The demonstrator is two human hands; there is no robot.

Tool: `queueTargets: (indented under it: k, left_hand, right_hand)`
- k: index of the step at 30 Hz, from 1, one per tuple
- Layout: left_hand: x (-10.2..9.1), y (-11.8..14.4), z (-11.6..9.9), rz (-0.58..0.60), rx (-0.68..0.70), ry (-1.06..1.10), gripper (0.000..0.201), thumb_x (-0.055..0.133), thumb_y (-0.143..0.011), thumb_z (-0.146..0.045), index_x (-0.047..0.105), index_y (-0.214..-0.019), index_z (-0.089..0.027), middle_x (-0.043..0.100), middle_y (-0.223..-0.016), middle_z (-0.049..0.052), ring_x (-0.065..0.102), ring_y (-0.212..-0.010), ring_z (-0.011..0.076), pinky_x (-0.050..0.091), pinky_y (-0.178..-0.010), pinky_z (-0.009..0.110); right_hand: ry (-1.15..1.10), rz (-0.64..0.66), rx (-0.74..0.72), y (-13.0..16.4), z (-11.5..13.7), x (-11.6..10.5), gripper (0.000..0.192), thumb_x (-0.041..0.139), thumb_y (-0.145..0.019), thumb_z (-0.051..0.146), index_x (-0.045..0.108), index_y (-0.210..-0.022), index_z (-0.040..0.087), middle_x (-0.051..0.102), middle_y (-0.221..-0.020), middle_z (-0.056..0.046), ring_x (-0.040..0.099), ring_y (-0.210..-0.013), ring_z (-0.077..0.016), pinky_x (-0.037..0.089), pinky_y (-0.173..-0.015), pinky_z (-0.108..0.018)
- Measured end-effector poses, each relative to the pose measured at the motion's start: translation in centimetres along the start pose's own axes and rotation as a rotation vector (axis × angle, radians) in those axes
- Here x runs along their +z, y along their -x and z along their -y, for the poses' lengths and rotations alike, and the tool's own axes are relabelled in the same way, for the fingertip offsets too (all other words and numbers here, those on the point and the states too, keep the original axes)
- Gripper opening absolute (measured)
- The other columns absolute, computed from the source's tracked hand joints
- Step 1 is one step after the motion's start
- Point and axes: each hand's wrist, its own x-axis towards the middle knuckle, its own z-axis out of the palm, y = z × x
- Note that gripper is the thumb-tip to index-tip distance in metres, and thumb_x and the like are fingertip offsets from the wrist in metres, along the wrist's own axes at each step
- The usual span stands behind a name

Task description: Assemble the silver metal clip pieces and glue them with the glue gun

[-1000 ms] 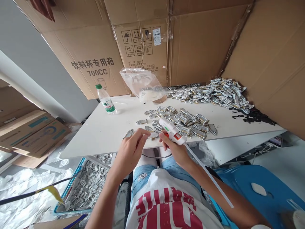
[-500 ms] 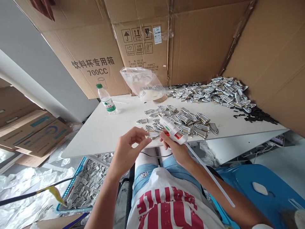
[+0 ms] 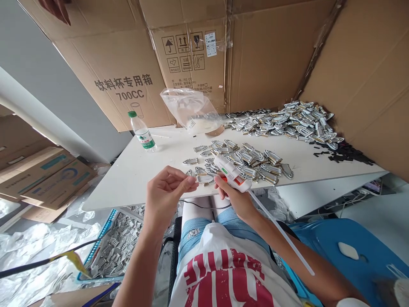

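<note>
a glue gun (image 3: 229, 169) in the right hand (image 3: 235, 198), a small metal frame (image 3: 205, 179) between it and the left hand (image 3: 164, 189)
tall cardboard (image 3: 268, 59) stands along the far and right sides of the white table (image 3: 124, 183), perhaps to stop parts sliding off; a big heap (image 3: 287, 121) of metal pieces lies far right, likely to leave working room, with a looser cluster (image 3: 246, 157) nearer, within easy reach; the right hand's fingers wrap around the glue gun, its front end slanting far left, which seems to bring those fingertips close to the metal frame; the left thumb and forefinger are pressed together just at the frame's left end, though whether they clasp it i cannot tell; its right end sits by the right fingertips, contact unclear
</note>
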Motion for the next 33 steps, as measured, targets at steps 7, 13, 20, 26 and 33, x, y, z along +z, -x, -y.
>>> queueTargets:
  k: [7,13,20,26,33]
  left_hand:
    - [-0.34,-0.72,0.41,-0.017,-0.075,0.157,0.047,0.100,-0.077,-0.051,0.070,-0.088,-0.017,0.084,-0.107,0.009,0.080,-0.076,0.0132,0.067,-0.074,0.021]
    - [-0.58,-1.05,0.44,0.117,-0.195,0.260,0.061,0.093,-0.076,-0.071,0.066,-0.084,-0.017,0.068,-0.080,-0.002,0.059,-0.055,0.0046,0.054,-0.054,0.016]
    - [-0.61,-0.94,0.63,0.247,-0.225,0.318,0.068,0.084,-0.081,-0.079,0.055,-0.071,-0.018,0.050,-0.070,-0.005,0.036,-0.048,0.0028,0.035,-0.047,0.020]
    - [-0.31,-0.85,0.32,0.247,-0.220,0.315,0.066,0.083,-0.088,-0.072,0.053,-0.067,-0.017,0.041,-0.065,-0.006,0.030,-0.049,0.0034,0.031,-0.048,0.019]
    - [-0.22,-0.82,0.49,0.226,-0.227,0.335,0.061,0.090,-0.086,-0.063,0.056,-0.067,-0.016,0.037,-0.062,-0.007,0.026,-0.049,0.0030,0.029,-0.047,0.017]
  right_hand:
    - [-0.008,-0.006,-0.020,0.03,-0.03,0.02,0.038,0.078,-0.097,0.061,0.073,-0.091,0.024,0.063,-0.070,0.003,0.049,-0.058,-0.0144,0.044,-0.067,-0.032]
    - [-0.018,-0.019,0.010,0.16,-0.04,-0.05,0.038,0.079,-0.095,0.062,0.074,-0.092,0.024,0.067,-0.074,0.002,0.049,-0.058,-0.0138,0.043,-0.065,-0.032]
    - [0.003,-0.016,0.013,0.32,0.02,-0.07,0.040,0.078,-0.095,0.064,0.073,-0.091,0.025,0.065,-0.070,0.004,0.049,-0.058,-0.0141,0.042,-0.066,-0.032]
    - [0.002,-0.005,0.001,0.39,0.26,0.00,0.036,0.077,-0.098,0.059,0.072,-0.090,0.024,0.062,-0.067,0.005,0.049,-0.060,-0.0136,0.043,-0.068,-0.031]
    - [0.025,-0.009,0.006,0.44,0.31,0.03,0.041,0.077,-0.096,0.063,0.072,-0.087,0.024,0.062,-0.068,0.004,0.050,-0.060,-0.0142,0.043,-0.068,-0.032]
